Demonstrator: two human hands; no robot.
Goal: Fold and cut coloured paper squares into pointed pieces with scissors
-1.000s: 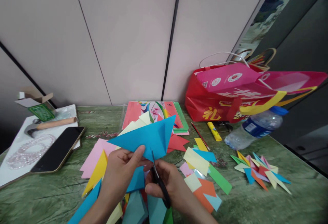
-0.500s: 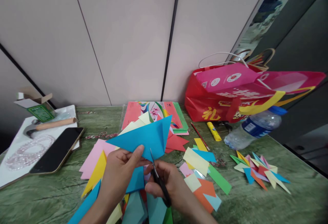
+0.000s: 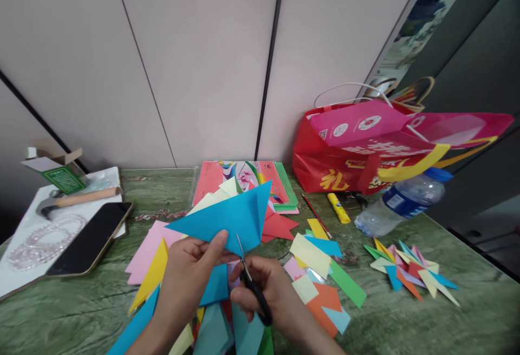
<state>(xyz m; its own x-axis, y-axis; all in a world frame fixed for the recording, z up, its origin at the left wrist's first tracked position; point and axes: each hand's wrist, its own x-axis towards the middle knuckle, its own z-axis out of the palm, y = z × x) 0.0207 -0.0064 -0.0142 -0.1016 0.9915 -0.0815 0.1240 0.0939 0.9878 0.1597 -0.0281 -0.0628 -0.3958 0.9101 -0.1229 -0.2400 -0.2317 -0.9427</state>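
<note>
Between thumb and fingers, my left hand (image 3: 195,268) pinches a folded piece of blue paper (image 3: 225,217) by its lower edge, above the table. My right hand (image 3: 264,284) is closed round the black handles of a pair of scissors (image 3: 255,295). Their blades reach up over the lower edge of the blue paper, right of my left thumb. Under and around my hands lie pink paper (image 3: 148,252), yellow paper (image 3: 152,273) and several teal folded pieces (image 3: 213,330). A red folded piece (image 3: 280,226) lies just behind the blue paper.
Paper scraps (image 3: 325,279), a glue stick (image 3: 338,208) and a red pencil (image 3: 314,213) lie right, near a paper star (image 3: 410,268), water bottle (image 3: 400,203) and red bag (image 3: 349,154). Behind is a paper pack (image 3: 211,179). Left are a phone (image 3: 91,241), hammer (image 3: 87,196) and green box (image 3: 65,179).
Almost nothing differs. The blue paper's left tip sits very slightly further left, and the scissors keep the same place at its lower edge.
</note>
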